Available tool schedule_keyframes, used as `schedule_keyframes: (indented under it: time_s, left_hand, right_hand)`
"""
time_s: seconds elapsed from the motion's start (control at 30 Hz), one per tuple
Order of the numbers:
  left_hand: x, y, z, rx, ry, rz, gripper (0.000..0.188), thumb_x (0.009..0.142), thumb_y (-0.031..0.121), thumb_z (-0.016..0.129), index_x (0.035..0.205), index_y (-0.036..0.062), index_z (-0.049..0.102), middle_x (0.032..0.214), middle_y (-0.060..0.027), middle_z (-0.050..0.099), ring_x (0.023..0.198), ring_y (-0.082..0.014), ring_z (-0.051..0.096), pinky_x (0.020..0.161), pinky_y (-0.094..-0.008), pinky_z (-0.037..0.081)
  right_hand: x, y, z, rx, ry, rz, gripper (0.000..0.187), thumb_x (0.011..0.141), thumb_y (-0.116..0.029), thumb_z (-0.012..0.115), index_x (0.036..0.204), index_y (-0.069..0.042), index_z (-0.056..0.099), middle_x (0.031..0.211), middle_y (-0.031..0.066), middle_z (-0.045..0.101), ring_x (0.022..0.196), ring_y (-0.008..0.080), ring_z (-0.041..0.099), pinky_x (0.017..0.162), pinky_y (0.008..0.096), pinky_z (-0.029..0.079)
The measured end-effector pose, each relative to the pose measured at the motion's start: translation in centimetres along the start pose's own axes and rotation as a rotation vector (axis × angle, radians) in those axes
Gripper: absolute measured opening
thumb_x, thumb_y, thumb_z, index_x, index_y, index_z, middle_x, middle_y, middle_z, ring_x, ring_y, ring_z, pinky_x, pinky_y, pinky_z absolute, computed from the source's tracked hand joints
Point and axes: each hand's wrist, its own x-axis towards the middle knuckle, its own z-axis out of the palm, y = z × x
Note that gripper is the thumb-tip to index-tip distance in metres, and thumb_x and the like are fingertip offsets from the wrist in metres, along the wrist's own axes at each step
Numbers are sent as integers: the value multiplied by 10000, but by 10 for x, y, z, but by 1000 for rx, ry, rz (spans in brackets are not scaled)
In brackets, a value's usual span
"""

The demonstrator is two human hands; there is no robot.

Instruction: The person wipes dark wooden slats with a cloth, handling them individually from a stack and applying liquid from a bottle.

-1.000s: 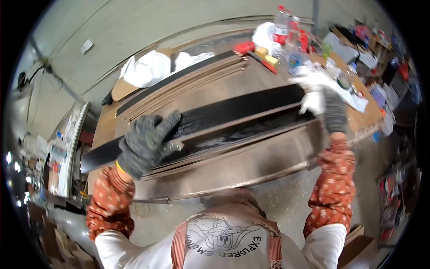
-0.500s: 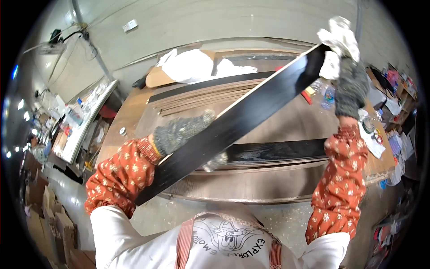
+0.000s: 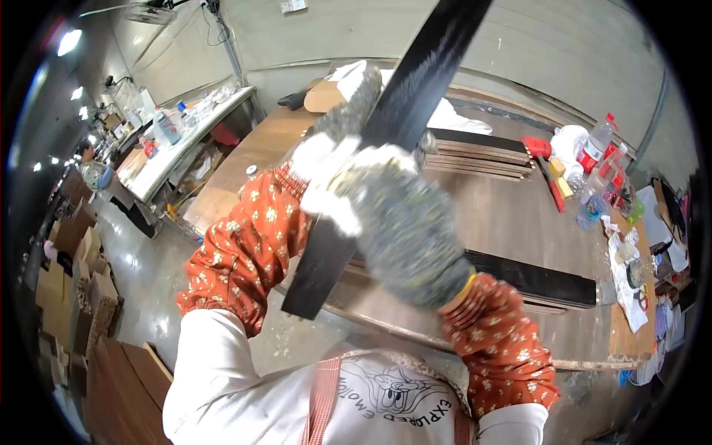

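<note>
A long black board point(image 3: 322, 259) is held up at a steep tilt over the table. My left hand point(image 3: 356, 111), in a grey knitted glove, grips the board from behind; part of its fingers is hidden by the board. A bunched white cloth point(image 3: 334, 182) lies against the board's face. My right hand point(image 3: 408, 230), also gloved in grey, is closed on this cloth and presses it to the board; its fingertips are hidden, and the glove is slightly blurred. Two stacks of boards lie on the table, a far stack point(image 3: 478, 159) and a near stack point(image 3: 538, 278), each with a black board on top.
Plastic bottles point(image 3: 595, 144), yellow sponge pieces point(image 3: 564, 185) and a red-handled tool point(image 3: 535, 147) crowd the table's right side. A small can point(image 3: 251, 170) stands at its left. Beyond an aisle are a white bench point(image 3: 189, 130) and another person point(image 3: 111, 189). Cardboard point(image 3: 122, 386) leans lower left.
My right hand has come down and left with the cloth, from the board's far end to its middle. The board now tilts more steeply, and the view has turned left.
</note>
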Motion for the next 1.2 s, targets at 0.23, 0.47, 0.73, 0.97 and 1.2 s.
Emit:
schedule_keyframes:
  time_s: [0.23,0.47,0.73,0.97,1.2]
  left_hand:
    - [9,22,-41,-127,121,37,801,862,646,414,1284,-32,476,1113,-212,599,989,-342,602,916,-463,486]
    - [20,12,-54,-228,137,35,863,867,694,367,1277,-59,465,1138,-224,592,1009,-349,602,937,-476,488]
    - [15,7,-59,-328,229,1,909,880,721,333,1274,-90,448,1200,-242,562,1075,-371,571,964,-516,472]
    - [19,35,-69,153,381,54,797,863,647,386,1306,-11,468,1207,-198,577,1084,-319,569,942,-463,475]
    - [89,-13,-46,439,210,110,669,820,433,622,1336,32,478,1212,-152,604,1111,-254,572,979,-376,450]
  right_hand:
    - [-58,-111,76,1152,-481,-91,472,879,-380,562,1257,-98,533,1153,131,589,1073,282,575,926,415,476]
    - [-42,-23,3,677,-510,-142,419,857,-337,645,1113,-7,609,983,165,658,892,234,648,757,385,534]
    - [-13,19,22,317,281,-4,340,891,-147,578,1180,32,566,1087,193,616,982,291,615,873,403,497]
    - [-31,-12,0,972,-377,-14,185,882,-230,576,896,-46,595,782,89,598,688,209,586,603,342,524]
    - [-90,41,-30,318,-104,440,412,779,-171,688,1165,-60,598,1047,132,636,877,305,631,710,419,514]
